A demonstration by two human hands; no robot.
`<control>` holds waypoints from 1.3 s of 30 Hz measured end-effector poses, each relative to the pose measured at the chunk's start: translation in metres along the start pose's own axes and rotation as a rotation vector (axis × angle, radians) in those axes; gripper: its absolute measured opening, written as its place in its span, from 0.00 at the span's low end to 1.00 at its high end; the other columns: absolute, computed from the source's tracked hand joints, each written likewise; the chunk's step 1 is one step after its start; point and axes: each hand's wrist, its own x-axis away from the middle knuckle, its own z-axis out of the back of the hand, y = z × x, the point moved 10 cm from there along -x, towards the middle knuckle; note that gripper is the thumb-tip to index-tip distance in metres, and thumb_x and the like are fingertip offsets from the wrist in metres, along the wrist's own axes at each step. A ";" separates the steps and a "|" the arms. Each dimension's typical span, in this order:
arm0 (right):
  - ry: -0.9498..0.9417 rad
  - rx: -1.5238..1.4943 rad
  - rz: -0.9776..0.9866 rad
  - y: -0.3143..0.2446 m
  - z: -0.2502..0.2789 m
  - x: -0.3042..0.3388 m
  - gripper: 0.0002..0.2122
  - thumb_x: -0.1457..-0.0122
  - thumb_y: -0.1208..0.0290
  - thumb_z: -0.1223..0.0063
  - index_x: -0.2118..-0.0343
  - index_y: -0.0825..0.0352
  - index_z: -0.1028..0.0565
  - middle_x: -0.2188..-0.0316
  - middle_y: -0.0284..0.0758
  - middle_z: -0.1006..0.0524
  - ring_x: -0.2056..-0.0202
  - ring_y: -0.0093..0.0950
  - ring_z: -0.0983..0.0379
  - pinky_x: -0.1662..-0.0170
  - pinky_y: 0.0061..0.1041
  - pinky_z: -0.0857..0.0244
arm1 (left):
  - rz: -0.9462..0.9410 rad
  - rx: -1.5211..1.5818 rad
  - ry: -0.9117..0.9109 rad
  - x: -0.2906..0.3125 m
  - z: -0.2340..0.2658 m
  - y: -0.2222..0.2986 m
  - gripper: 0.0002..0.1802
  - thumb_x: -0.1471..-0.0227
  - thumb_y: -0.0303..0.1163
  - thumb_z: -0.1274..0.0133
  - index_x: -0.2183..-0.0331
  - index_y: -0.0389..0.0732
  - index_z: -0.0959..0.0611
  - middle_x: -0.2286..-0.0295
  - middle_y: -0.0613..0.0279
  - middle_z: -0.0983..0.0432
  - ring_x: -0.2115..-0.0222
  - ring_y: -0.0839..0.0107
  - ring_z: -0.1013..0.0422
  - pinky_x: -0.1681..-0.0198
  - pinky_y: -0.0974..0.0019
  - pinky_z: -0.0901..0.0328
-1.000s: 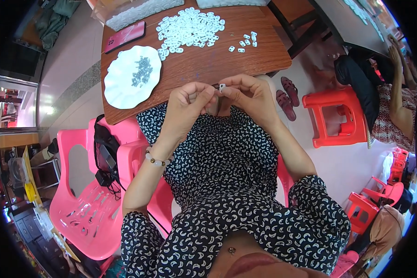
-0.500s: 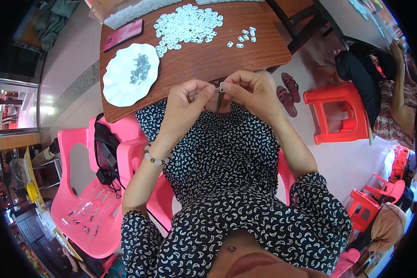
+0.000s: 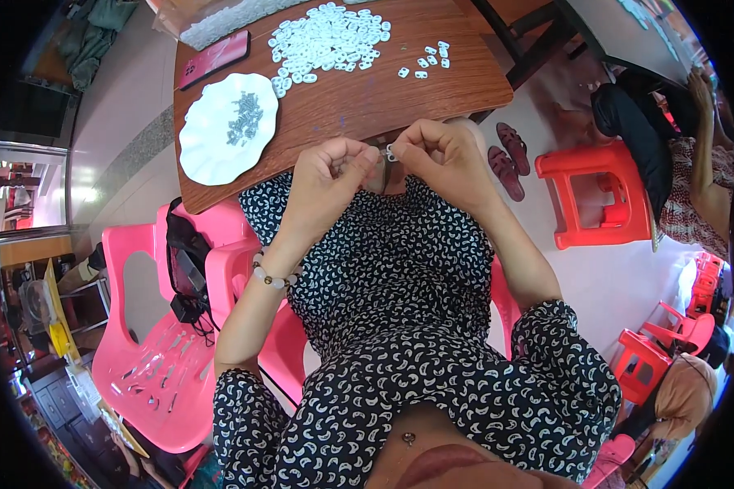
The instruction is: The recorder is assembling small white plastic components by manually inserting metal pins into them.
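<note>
Your right hand (image 3: 448,165) pinches a small white piece (image 3: 391,152) between thumb and forefinger, and that grip is closed on its edge. The piece sits on your side of the near edge of the desk (image 3: 359,107), in the gap between your hands. Your left hand (image 3: 328,178) faces it from just beside, thumb and forefinger tips brought close; whether that grip has anything in it you cannot tell, as the tips hide it. A bracelet (image 3: 274,280) circles your left wrist. Beyond your hands, a heap (image 3: 328,41) of similar white pieces spreads over the far part of the desk, with a loose cluster (image 3: 431,61) of them lying to its right. Left of the heap is a pink phone (image 3: 214,59); nearer you, a wavy-rimmed white plate (image 3: 202,153) carries a patch of small grey parts (image 3: 245,119). A black bag (image 3: 189,257) rests on the pink chair (image 3: 121,326) at your left. To your right, sandals (image 3: 507,163) lie on the floor near a red stool (image 3: 559,200).
</note>
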 end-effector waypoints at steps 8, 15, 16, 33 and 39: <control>-0.017 0.060 -0.053 -0.004 -0.001 0.003 0.08 0.41 0.71 0.45 0.72 0.71 0.25 0.80 0.25 0.25 0.79 0.09 0.37 0.77 0.11 0.48 | -0.010 0.007 -0.012 0.000 -0.004 0.004 0.11 0.42 0.31 0.48 0.66 0.29 0.21 0.77 0.63 0.22 0.76 0.79 0.26 0.71 0.76 0.32; 0.009 0.030 -0.020 -0.001 -0.003 0.004 0.08 0.41 0.71 0.45 0.73 0.70 0.25 0.80 0.25 0.25 0.78 0.10 0.35 0.77 0.11 0.46 | -0.023 0.005 0.006 0.001 -0.004 0.002 0.11 0.42 0.31 0.47 0.67 0.30 0.20 0.78 0.64 0.22 0.77 0.81 0.27 0.72 0.77 0.33; 0.010 0.030 -0.020 -0.003 -0.003 0.004 0.08 0.41 0.71 0.45 0.73 0.70 0.25 0.80 0.25 0.25 0.78 0.10 0.35 0.77 0.11 0.46 | -0.025 0.000 0.012 0.001 -0.004 0.003 0.11 0.42 0.30 0.47 0.68 0.30 0.20 0.78 0.64 0.22 0.77 0.82 0.28 0.73 0.77 0.34; 0.026 0.094 -0.008 -0.006 -0.006 0.005 0.06 0.42 0.73 0.45 0.72 0.71 0.25 0.79 0.26 0.25 0.76 0.12 0.31 0.74 0.13 0.41 | -0.057 -0.035 0.056 0.002 -0.002 0.001 0.09 0.44 0.27 0.47 0.70 0.30 0.19 0.78 0.65 0.22 0.78 0.84 0.29 0.73 0.79 0.36; 0.011 0.074 -0.055 0.001 -0.009 0.006 0.06 0.42 0.74 0.45 0.72 0.71 0.25 0.78 0.27 0.25 0.75 0.12 0.30 0.74 0.13 0.39 | -0.050 -0.028 0.082 0.003 0.000 -0.004 0.09 0.44 0.27 0.47 0.70 0.30 0.19 0.79 0.66 0.22 0.79 0.84 0.30 0.73 0.78 0.35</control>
